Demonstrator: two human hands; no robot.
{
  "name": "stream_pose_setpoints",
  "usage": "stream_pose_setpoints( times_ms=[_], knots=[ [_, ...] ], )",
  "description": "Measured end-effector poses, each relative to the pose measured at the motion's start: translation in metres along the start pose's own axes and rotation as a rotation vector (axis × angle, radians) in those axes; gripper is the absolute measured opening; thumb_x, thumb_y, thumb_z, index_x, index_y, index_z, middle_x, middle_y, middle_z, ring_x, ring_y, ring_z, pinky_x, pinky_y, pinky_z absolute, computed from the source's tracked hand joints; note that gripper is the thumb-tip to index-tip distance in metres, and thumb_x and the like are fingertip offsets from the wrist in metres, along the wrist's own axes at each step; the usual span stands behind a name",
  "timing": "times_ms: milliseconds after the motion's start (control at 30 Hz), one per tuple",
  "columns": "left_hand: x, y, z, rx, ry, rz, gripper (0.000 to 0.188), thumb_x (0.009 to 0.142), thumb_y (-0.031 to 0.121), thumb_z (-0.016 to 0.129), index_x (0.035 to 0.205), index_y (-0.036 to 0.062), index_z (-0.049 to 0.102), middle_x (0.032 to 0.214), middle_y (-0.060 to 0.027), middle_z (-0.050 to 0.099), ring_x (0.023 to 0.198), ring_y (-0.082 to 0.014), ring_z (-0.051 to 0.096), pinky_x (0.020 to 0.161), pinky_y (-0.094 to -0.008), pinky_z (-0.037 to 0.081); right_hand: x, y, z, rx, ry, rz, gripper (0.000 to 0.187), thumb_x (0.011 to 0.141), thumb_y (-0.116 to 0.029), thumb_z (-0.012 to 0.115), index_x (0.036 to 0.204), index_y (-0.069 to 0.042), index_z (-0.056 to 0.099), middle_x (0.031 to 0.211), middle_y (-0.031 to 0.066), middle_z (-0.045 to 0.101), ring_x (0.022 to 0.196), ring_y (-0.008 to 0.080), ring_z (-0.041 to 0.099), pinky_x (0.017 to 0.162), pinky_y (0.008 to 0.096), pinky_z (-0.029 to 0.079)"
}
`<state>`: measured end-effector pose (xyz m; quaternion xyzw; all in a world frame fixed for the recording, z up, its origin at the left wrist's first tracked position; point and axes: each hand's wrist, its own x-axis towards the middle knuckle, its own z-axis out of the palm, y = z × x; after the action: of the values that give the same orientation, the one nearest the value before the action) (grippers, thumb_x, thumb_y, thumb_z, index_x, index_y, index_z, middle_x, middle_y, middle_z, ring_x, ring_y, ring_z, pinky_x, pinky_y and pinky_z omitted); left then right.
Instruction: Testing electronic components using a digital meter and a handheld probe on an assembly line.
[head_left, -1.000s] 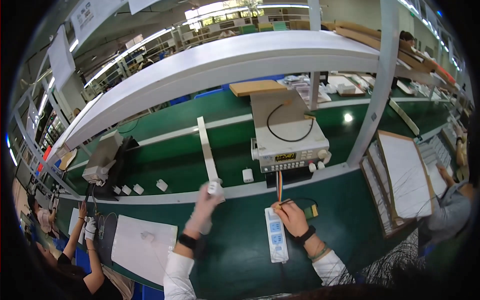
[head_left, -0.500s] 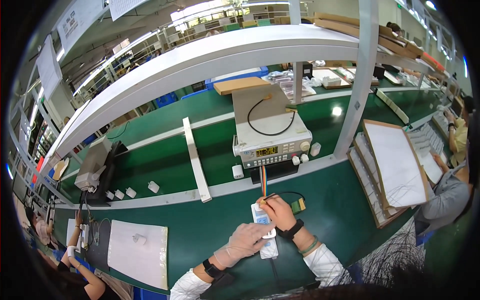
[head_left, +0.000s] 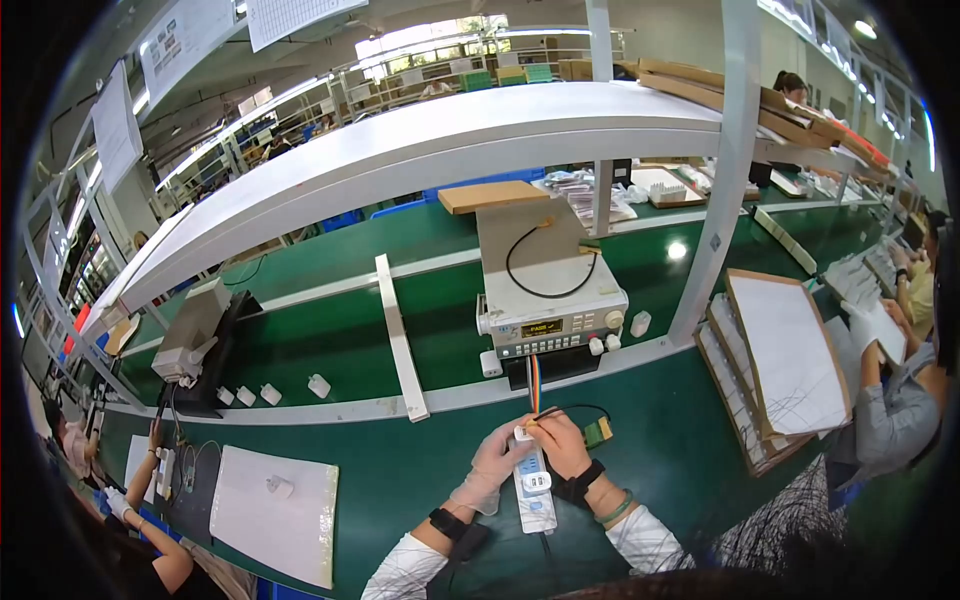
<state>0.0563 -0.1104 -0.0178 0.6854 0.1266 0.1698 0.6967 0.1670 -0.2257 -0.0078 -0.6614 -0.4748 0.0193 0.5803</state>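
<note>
A white power strip [head_left: 538,512] lies lengthwise on the green bench in front of me, with a white charger [head_left: 537,483] seated in its middle. My gloved left hand [head_left: 494,462] is closed at the strip's far end, its fingertips on a small white charger [head_left: 522,434] partly covered by the fingers. Beside it my right hand [head_left: 562,446] pinches the end of a black cable [head_left: 575,406] against that charger. This cable loops right to a small green connector board [head_left: 598,432]. A rainbow ribbon cable [head_left: 535,385] runs from the bench meter [head_left: 545,325] toward my hands.
White chargers [head_left: 270,394] stand along the rear ledge. At left, a white sheet [head_left: 275,515] carries another charger [head_left: 280,487]. Stacked trays [head_left: 790,350] stand at right, near a shelf post [head_left: 715,200]. Co-workers sit on both sides; one's arm [head_left: 150,530] shows at left.
My left hand has moved from over the strip's middle up to its far end, uncovering the middle charger. The meter's display shows different content. The whole view has shifted slightly.
</note>
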Motion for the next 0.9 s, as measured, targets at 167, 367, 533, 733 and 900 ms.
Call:
stream_pose_setpoints(
  times_ms=[167, 367, 533, 733, 900],
  knots=[
    [-0.004, 0.0, -0.005, -0.008, -0.007, 0.002, 0.049, 0.091, 0.008, 0.063, 0.136, 0.0, 0.047, 0.111, -0.0024, 0.062, 0.1, -0.0099, 0.058, 0.088, -0.0243, 0.047, 0.021, -0.06, -0.033, 0.248, 0.088, 0.122, 0.013, 0.09, -0.009, 0.058, 0.099, -0.002, 0.065, 0.09, 0.0105, 0.061, 0.088, 0.0246, 0.061, 0.078, 0.032, 0.048],
    [0.001, -0.013, -0.005, 0.031, 0.025, 0.03, 0.047, 0.089, 0.008, 0.065, 0.133, 0.0006, 0.05, 0.112, -0.0029, 0.062, 0.102, -0.0098, 0.058, 0.09, -0.0251, 0.047, -0.027, -0.07, -0.043, 0.146, -0.139, 0.101, 0.013, 0.09, -0.01, 0.057, 0.098, -0.005, 0.066, 0.09, 0.0107, 0.062, 0.08, 0.0234, 0.06, 0.073, 0.0306, 0.047],
    [0.0, -0.008, 0.0, 0.058, 0.043, 0.041, 0.047, 0.089, 0.008, 0.066, 0.132, 0.001, 0.051, 0.113, -0.0026, 0.062, 0.103, -0.0102, 0.058, 0.091, -0.0252, 0.047, -0.048, -0.061, -0.041, -0.115, -0.203, -0.016, 0.012, 0.088, -0.012, 0.06, 0.097, -0.007, 0.068, 0.089, 0.0102, 0.063, 0.079, 0.0249, 0.06, 0.072, 0.0327, 0.047],
    [0.015, 0.016, -0.018, -0.165, 0.111, 0.077, 0.05, 0.087, 0.015, 0.068, 0.133, 0.0047, 0.052, 0.108, -0.0052, 0.065, 0.101, -0.0136, 0.06, 0.088, -0.0284, 0.048, -0.046, -0.059, -0.037, -0.171, -0.233, -0.062, 0.013, 0.087, -0.015, 0.063, 0.096, -0.007, 0.068, 0.088, 0.0093, 0.064, 0.083, 0.0273, 0.061, 0.075, 0.0358, 0.047],
    [0.079, 0.055, -0.103, 0.795, 0.554, 0.3, 0.056, 0.085, 0.01, 0.064, 0.137, 0.0053, 0.046, 0.119, -0.0144, 0.058, 0.1, -0.029, 0.063, 0.089, -0.0358, 0.048, -0.056, -0.06, -0.031, -0.116, -0.217, 0.022, 0.015, 0.083, -0.015, 0.068, 0.098, -0.01, 0.07, 0.09, 0.007, 0.064, 0.084, 0.025, 0.06, 0.076, 0.0355, 0.047]
  ],
)
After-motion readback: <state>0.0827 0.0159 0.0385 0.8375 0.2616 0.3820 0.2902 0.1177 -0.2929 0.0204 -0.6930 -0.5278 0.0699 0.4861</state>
